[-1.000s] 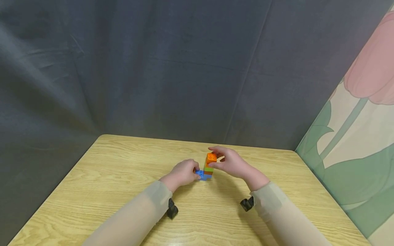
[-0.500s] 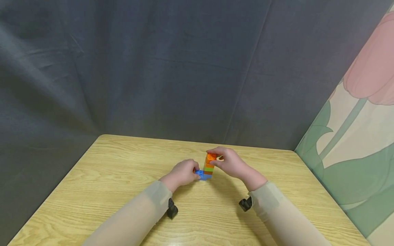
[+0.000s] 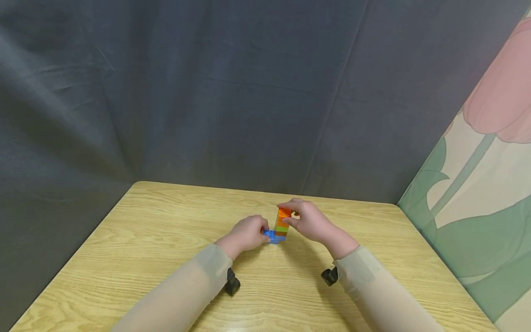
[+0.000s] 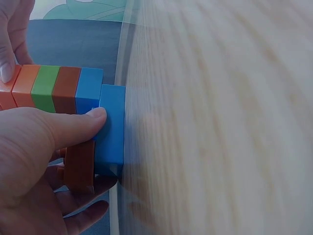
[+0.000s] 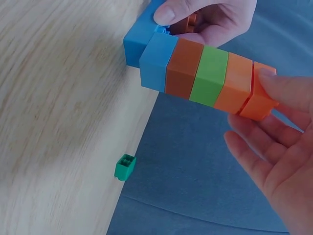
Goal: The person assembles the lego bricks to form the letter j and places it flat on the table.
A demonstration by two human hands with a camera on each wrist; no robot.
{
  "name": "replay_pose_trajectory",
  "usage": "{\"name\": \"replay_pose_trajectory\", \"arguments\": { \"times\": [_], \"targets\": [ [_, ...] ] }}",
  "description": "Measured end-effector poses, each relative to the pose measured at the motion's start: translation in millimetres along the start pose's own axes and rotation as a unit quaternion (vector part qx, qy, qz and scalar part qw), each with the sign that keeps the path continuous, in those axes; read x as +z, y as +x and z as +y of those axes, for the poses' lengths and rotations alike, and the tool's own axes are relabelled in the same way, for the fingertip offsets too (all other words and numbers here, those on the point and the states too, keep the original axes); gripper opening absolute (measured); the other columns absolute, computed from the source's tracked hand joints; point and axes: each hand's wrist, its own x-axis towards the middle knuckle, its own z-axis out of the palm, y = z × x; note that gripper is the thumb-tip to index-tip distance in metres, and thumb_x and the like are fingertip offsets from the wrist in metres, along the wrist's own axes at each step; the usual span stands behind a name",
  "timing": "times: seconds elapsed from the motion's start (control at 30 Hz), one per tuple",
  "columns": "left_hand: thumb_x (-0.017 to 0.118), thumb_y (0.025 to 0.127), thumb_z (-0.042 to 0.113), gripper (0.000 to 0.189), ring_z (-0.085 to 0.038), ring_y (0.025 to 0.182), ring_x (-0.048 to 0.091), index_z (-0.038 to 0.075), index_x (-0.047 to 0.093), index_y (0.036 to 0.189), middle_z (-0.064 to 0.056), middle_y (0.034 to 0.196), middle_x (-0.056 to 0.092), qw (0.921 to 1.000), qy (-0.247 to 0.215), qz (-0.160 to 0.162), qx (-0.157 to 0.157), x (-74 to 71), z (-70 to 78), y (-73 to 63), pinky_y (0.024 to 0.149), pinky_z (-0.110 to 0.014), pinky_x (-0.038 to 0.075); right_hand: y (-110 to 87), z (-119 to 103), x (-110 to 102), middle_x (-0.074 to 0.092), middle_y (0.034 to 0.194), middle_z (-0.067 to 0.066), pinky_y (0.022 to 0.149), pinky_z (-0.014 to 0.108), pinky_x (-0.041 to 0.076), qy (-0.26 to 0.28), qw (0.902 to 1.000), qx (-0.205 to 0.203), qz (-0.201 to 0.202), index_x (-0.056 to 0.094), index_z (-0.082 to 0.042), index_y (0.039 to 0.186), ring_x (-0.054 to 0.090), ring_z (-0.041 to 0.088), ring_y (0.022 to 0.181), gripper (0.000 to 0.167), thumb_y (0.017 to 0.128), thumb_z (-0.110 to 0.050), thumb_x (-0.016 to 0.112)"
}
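A tower of toy building bricks [image 3: 282, 228] stands on the table: blue, brown, light green, orange and orange from the bottom up. It rises from one end of a long blue brick [image 4: 112, 142]; a brown brick [image 4: 80, 169] sits on the other end. My left hand [image 3: 245, 234] grips this base, its thumb on the long blue brick and fingers behind the brown one. At the top, my right hand [image 3: 312, 222] pinches the uppermost orange brick [image 5: 259, 103] between thumb and fingers. A thin gap shows under that brick in the right wrist view.
A small dark green brick [image 5: 125, 167] lies by itself on the wooden table [image 3: 166, 240], seen in the right wrist view. Behind the table hangs a dark curtain [image 3: 232, 97]. A tulip-patterned cloth [image 3: 493, 184] is at the right.
My right hand has shifted slightly left, and its fingers have come in over the uppermost orange brick, which sits slightly lower now. The left hand has stayed still on the base.
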Motion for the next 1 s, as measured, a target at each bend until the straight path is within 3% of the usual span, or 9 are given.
{"name": "replay_pose_trajectory", "arguments": {
  "times": [0.5,0.73,1.0],
  "targets": [
    [0.078,0.087,0.025,0.018,-0.015,0.074,0.053,0.011,0.072,0.098,0.004,0.086,0.056,1.0000,0.003,-0.002,-0.003,2.6,0.6,-0.2,0.072,-0.032,0.046,-3.2,1.8,3.0,0.067,0.111,-0.001,0.081,0.039,0.049,0.017,0.9997,0.016,0.006,0.067,-0.009,0.128,0.060,0.017,0.096,0.040,0.089,-0.008,0.074],
    [0.079,0.087,0.025,0.019,-0.015,0.074,0.053,0.010,0.072,0.098,0.003,0.087,0.057,1.0000,0.002,0.000,0.000,1.6,0.9,-0.6,0.073,-0.033,0.047,-3.2,3.7,3.7,0.067,0.118,0.003,0.090,0.048,0.048,0.042,0.9984,0.037,0.007,0.067,-0.010,0.129,0.062,0.022,0.103,0.041,0.088,-0.009,0.074],
    [0.079,0.086,0.025,0.020,-0.015,0.076,0.054,0.010,0.072,0.098,0.003,0.088,0.058,1.0000,0.004,0.002,0.002,-0.3,-0.4,0.3,0.074,-0.034,0.047,-0.2,4.6,4.1,0.067,0.118,0.004,0.087,0.041,0.050,0.039,0.9986,0.033,0.011,0.067,-0.012,0.128,0.061,0.022,0.102,0.043,0.086,-0.009,0.076]
  ]
}}
